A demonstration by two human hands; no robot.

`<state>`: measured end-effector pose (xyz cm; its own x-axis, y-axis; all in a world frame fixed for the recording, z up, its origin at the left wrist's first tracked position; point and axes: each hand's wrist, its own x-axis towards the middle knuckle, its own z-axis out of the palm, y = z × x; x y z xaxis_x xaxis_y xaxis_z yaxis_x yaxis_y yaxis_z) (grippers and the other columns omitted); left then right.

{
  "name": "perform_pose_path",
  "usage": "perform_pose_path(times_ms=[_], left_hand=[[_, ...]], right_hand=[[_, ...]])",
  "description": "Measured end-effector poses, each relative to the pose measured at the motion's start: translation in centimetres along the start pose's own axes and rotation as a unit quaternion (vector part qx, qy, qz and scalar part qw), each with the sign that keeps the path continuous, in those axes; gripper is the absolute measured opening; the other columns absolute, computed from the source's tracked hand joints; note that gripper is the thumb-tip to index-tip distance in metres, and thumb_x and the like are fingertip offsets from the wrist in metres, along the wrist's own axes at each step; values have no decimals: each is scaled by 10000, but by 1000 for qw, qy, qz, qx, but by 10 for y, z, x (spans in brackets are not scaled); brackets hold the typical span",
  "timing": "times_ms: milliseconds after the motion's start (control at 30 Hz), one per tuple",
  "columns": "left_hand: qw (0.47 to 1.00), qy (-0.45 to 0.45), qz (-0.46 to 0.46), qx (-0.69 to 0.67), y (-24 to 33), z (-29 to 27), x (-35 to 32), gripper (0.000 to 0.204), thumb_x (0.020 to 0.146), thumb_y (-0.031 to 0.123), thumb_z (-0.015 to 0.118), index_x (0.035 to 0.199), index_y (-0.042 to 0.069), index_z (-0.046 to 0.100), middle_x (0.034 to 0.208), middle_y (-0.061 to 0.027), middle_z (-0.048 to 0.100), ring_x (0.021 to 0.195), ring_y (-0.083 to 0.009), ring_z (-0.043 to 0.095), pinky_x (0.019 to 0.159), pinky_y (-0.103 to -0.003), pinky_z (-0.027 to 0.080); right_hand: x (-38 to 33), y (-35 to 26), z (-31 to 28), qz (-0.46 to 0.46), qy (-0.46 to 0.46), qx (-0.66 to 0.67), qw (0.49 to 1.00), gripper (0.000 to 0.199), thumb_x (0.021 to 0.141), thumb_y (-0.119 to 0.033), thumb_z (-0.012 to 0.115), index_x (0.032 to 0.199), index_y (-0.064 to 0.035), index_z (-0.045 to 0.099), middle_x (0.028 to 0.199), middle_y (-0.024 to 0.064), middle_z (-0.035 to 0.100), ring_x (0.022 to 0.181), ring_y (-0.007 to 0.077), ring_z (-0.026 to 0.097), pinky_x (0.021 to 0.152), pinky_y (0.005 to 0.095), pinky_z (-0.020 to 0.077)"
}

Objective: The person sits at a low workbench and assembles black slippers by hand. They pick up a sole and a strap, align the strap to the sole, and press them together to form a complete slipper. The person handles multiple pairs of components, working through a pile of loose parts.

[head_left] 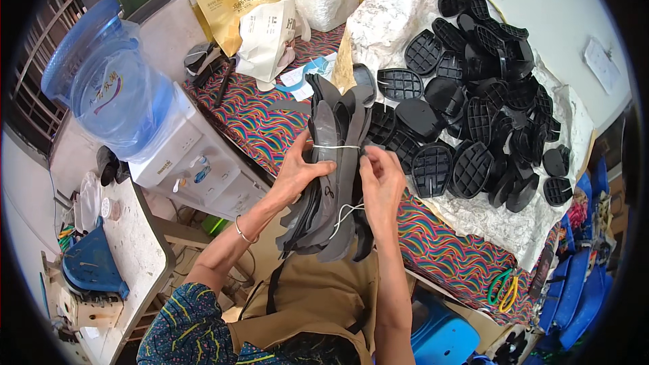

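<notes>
A thick bundle of dark grey, flat, curved strips [328, 192] stands upright in front of me, above my lap. A white cord [336, 147] runs tightly across its upper part. Lower down, a second white cord [343, 215] loops slackly over the strips. My left hand [307, 170] is closed on the bundle's left side, its thumb lying across the front. At the right edge, my right hand [382, 179] is closed in a pinch near the upper cord's end. What sits between those fingertips is too small and dark to make out.
Black shoe-sole pieces [471, 169] are heaped on a white sheet [483, 230] over the patterned tablecloth [433, 236]. Green-and-yellow-handled scissors [503, 292] lie near the front edge. A water dispenser [193, 155] stands left, a blue stool [443, 331] below, bags [267, 37] at the back.
</notes>
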<state>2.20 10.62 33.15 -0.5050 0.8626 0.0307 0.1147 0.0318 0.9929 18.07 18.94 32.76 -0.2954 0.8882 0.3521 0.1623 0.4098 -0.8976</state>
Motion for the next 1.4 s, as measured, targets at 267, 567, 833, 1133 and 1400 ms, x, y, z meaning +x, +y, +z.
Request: perform_pose_path(times_ms=[267,567,833,1133,1400], left_hand=[[1000,11,-19,16,0,-7,14,646,712,157,793,1242,-50,485,1144,-128,611,1021,-185,589,895,-318,469],[1000,-1,-21,6,2,-2,22,596,703,168,806,1186,-31,520,1086,-112,621,988,-186,588,891,-325,466],[996,-6,-50,76,-17,-7,26,520,732,205,740,1148,-24,526,1016,-94,605,907,-185,569,841,-323,461],[997,-9,-42,60,-36,-19,42,589,763,176,714,1233,-54,443,1138,-110,548,1020,-187,543,914,-325,445],[996,-40,-58,56,-35,-22,40,631,802,160,646,1343,-44,390,1202,-126,546,1073,-193,557,947,-330,452]], right_hand=[[13,-8,20,82,-75,-56,992,268,824,-180,710,980,23,632,882,166,651,797,323,648,732,421,495],[-10,-17,22,-29,-44,-180,982,397,768,-232,720,1038,20,574,1020,188,562,996,365,560,831,449,489],[-13,-17,35,9,-25,-243,970,302,692,-126,693,918,38,580,946,200,552,915,360,589,694,397,561],[-4,0,56,20,48,-134,990,346,618,-42,702,896,59,523,917,231,533,868,368,577,658,417,521],[0,-4,54,32,11,-176,984,322,650,-65,682,907,52,527,905,208,531,853,332,571,656,378,500]])
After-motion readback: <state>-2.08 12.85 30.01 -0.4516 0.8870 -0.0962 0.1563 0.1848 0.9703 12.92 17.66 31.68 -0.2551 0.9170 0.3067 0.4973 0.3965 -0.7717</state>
